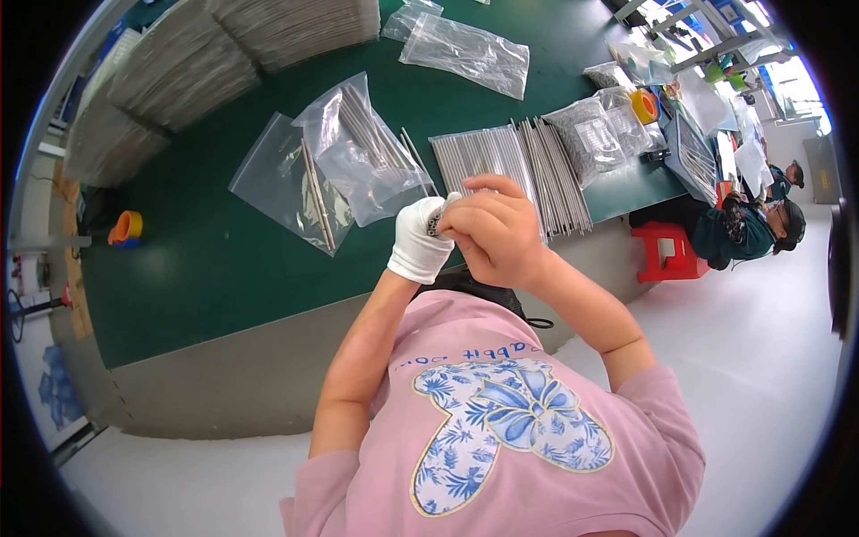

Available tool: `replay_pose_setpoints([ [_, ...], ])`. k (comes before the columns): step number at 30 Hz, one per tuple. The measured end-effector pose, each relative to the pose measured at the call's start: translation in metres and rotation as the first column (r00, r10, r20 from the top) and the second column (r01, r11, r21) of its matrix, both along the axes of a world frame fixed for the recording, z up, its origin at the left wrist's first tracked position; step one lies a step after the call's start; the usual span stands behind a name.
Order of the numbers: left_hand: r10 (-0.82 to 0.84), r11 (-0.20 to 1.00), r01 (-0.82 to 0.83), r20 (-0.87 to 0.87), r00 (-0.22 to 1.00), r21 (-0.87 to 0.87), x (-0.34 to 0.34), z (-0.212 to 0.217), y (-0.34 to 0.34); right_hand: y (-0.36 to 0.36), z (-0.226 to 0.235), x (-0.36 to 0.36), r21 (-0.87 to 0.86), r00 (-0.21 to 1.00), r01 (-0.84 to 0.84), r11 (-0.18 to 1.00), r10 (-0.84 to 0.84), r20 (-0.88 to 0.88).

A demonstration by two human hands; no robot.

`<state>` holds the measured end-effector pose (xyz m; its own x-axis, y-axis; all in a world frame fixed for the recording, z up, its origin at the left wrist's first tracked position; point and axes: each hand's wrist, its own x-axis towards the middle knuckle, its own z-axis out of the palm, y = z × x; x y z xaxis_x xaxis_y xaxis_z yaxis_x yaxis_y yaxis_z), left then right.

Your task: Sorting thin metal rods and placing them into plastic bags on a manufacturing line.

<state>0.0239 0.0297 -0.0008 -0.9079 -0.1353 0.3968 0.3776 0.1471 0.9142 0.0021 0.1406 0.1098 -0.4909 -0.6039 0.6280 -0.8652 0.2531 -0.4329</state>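
- Far on the left, an orange roll of tape (126, 227) sits on the green table (224, 268), well away from the hands.
- Up at the back, tall stacks of grey sheets (179, 67) lean in rows.
- Next come clear plastic bags (344, 152) with thin metal rods inside, lying flat on the table.
- Near the middle, the left hand (419, 240) wears a white glove. It is curled shut around a small bundle of rod ends (436, 220), held up over the table edge, close to the chest.
- Right beside it, the bare right hand (495, 234) presses against the glove, with fingers bent over the same bundle. It looks like a snug pinch, but how tight it is I cannot tell.
- Only a tiny bit of the bundle shows, so its length is hidden.
- I think the rods are light, hard and stiff, and smooth enough to slip. Holding them all together around the middle seems best, so none slide out.
- Behind the hands, a row of loose metal rods (514, 166) lies side by side on the table.
- Further right sits a bag of small grey parts (595, 134).
- Far right, another person (747, 228) sits by a red stool (667, 251).
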Motion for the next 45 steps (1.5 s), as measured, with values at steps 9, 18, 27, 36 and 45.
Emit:
replay_pose_setpoints([
  [9,0.084,0.996,-0.083,0.094,0.992,-0.017,0.002,0.010,0.001,0.012,0.003,-0.006,-0.011,0.904,0.027,1.000,-0.020,0.427],
  [18,0.087,0.989,-0.084,0.016,0.996,-0.121,-0.003,-0.006,-0.001,-0.002,-0.025,0.020,0.073,0.893,0.239,0.968,-0.248,0.375],
  [27,-0.148,0.989,0.149,0.347,0.926,0.023,0.023,0.112,-0.001,0.005,0.028,0.034,-0.266,0.866,0.291,0.919,-0.135,0.481],
  [36,-0.116,0.888,0.276,0.402,0.908,-0.368,0.041,0.175,-0.007,0.020,0.041,0.053,-0.459,0.888,0.225,0.859,0.013,0.459],
  [45,-0.353,0.921,0.390,0.390,0.851,-0.019,0.045,0.167,0.001,0.022,0.044,0.054,-0.471,0.959,0.153,0.869,-0.015,0.283],
])
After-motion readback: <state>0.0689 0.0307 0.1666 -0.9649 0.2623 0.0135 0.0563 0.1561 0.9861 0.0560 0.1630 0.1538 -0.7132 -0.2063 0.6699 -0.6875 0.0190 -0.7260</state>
